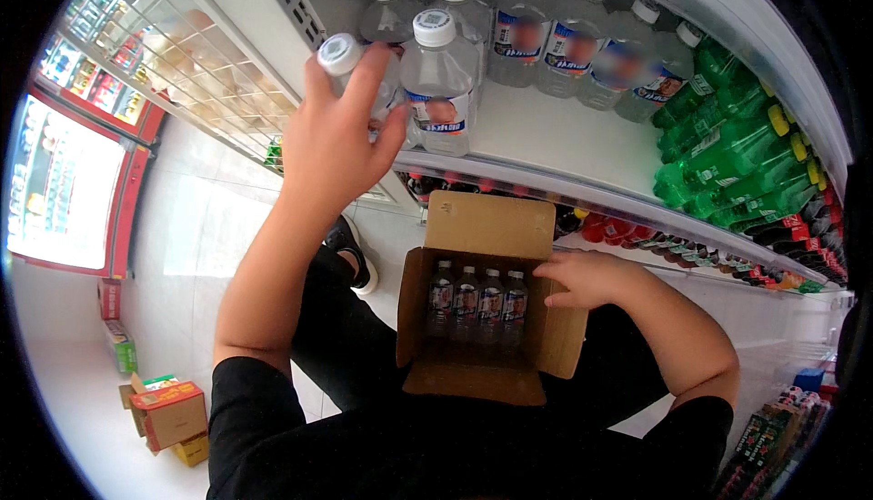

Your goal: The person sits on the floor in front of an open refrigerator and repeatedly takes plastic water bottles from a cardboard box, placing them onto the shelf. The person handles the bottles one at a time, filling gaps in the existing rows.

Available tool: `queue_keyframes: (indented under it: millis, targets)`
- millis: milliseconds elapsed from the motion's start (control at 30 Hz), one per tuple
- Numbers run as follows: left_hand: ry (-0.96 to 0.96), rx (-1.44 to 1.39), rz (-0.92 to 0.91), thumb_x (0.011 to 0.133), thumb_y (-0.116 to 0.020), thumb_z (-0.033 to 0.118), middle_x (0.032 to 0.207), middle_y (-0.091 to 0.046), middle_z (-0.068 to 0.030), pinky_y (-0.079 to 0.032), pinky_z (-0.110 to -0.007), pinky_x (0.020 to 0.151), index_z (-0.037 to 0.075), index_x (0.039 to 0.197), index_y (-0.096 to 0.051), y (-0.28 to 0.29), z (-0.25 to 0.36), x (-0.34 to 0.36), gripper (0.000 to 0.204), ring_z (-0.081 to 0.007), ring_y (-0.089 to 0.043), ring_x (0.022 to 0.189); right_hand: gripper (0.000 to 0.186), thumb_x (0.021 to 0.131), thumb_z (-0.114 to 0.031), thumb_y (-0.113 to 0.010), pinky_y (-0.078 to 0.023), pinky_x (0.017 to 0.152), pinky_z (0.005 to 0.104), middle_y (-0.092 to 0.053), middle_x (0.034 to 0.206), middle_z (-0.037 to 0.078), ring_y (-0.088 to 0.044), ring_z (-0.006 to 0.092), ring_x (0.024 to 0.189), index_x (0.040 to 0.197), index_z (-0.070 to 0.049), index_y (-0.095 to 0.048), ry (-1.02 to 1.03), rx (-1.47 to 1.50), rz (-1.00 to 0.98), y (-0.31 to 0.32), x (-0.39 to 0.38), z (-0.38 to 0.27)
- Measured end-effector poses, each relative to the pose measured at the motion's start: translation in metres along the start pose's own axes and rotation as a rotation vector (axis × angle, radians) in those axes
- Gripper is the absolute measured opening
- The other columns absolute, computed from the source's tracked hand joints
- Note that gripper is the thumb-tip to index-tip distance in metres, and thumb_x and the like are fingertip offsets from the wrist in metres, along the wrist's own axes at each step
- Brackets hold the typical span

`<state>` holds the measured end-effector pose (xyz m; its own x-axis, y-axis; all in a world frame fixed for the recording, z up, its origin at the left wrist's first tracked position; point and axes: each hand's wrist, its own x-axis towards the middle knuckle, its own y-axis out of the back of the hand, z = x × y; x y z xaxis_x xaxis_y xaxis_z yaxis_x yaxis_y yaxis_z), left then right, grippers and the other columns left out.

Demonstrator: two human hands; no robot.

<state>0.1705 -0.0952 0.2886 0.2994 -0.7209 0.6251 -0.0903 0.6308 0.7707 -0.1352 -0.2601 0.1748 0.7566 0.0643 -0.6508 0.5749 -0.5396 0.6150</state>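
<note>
My left hand (pixel 338 141) is wrapped round a clear plastic bottle (pixel 340 56) with a white cap, at the front left of the white shelf (pixel 564 141). Just right of it stands a labelled clear bottle (pixel 439 91); more bottles of the same kind fill the rows behind. Between my legs is an open cardboard box (pixel 491 220), its flaps folded out. Inside it, several small clear bottles (pixel 491 298) stand upright in a row. My right hand (pixel 589 280) grips the box's right edge, with the fingers reaching over the flap.
Green bottles (pixel 737 159) with yellow caps lie toward the shelf's right end. Dark and red drinks line the lower shelf (pixel 618 227). A white wire rack (pixel 214 50) borders the left, with a red-framed drinks cooler (pixel 127 200) beyond. Opened cartons (pixel 173 414) sit on the floor, lower left.
</note>
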Motion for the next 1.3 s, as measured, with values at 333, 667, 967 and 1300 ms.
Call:
queue_keyframes:
  millis: [333,667,967,1300]
  targets:
    - [-0.11,-0.103,0.31,0.074,-0.086,0.016,0.123,-0.058,-0.0226,-0.059,-0.042,0.073,0.011,0.128,-0.061,-0.011,-0.019,-0.019,0.06,-0.0359,-0.063,0.105,0.06,0.095,-0.039,-0.067,-0.046,0.108,0.0458,-0.058,0.136,0.021,-0.054,0.0387,0.13,0.141,-0.003,-0.055,0.008,-0.018,0.076,0.013,-0.004,-0.006]
    - [-0.251,-0.247,0.5,0.074,-0.077,0.014,0.111,-0.065,-0.0224,-0.05,-0.041,0.089,-0.002,0.119,-0.062,0.009,-0.033,-0.026,0.05,-0.036,-0.061,0.103,0.058,0.095,-0.036,-0.067,-0.048,0.106,0.0459,-0.059,0.136,0.02,-0.058,0.0391,0.125,0.141,-0.003,-0.055,0.054,0.065,0.154,0.008,-0.001,-0.014]
    - [-0.088,-0.785,-0.356,0.076,-0.078,0.02,0.113,-0.063,-0.0212,-0.051,-0.049,0.092,0.008,0.121,-0.06,-0.023,0.034,-0.076,0.05,-0.0427,-0.058,0.107,0.089,0.083,-0.011,-0.083,-0.047,0.107,0.0407,-0.051,0.144,0.011,-0.053,0.0223,0.131,0.155,-0.007,-0.03,0.399,1.086,0.481,-0.028,0.041,-0.08]
    - [-0.048,-0.748,-1.017,0.087,-0.077,0.03,0.112,-0.059,-0.0299,-0.053,-0.052,0.088,0.013,0.132,-0.055,-0.071,0.054,-0.125,0.053,-0.0493,-0.06,0.104,0.081,0.076,-0.012,-0.087,-0.049,0.105,0.0386,-0.058,0.132,0.011,-0.057,0.0231,0.125,0.143,-0.005,-0.041,0.163,1.312,0.659,-0.089,0.094,-0.085]
